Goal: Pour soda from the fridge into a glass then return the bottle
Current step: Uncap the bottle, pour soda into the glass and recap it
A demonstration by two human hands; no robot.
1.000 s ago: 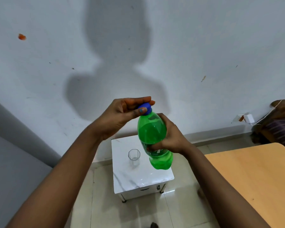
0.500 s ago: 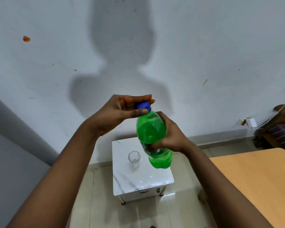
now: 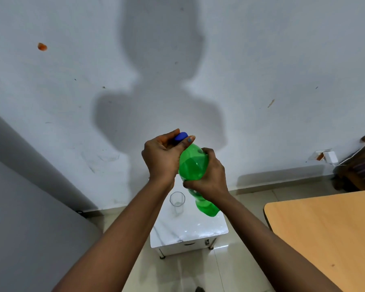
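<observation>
The right hand (image 3: 209, 178) is wrapped around the middle of the green bottle (image 3: 193, 165), fingers curled over the label band, and holds it in the air tilted, neck up and to the left, base down and to the right. The left hand (image 3: 160, 157) is closed over the top of the bottle, thumb and fingers pinched on the blue cap (image 3: 181, 136), which sits on the neck just above the right hand's grip. The two hands touch the bottle on opposite sides, the left above and to the left of the right.

Below the grip, and well apart from it, stands a small white marble-patterned table (image 3: 190, 228). An empty clear glass (image 3: 177, 202) stands upright on it, under the left wrist and just left of the bottle's base as seen from the head. The base of the bottle hangs over the table without touching it.

To the right of the grip and lower lies the corner of a wooden tabletop (image 3: 325, 234). Behind the hands is a pale wall (image 3: 261, 60) carrying the person's shadow; a grey surface (image 3: 19, 218) fills the lower left.
</observation>
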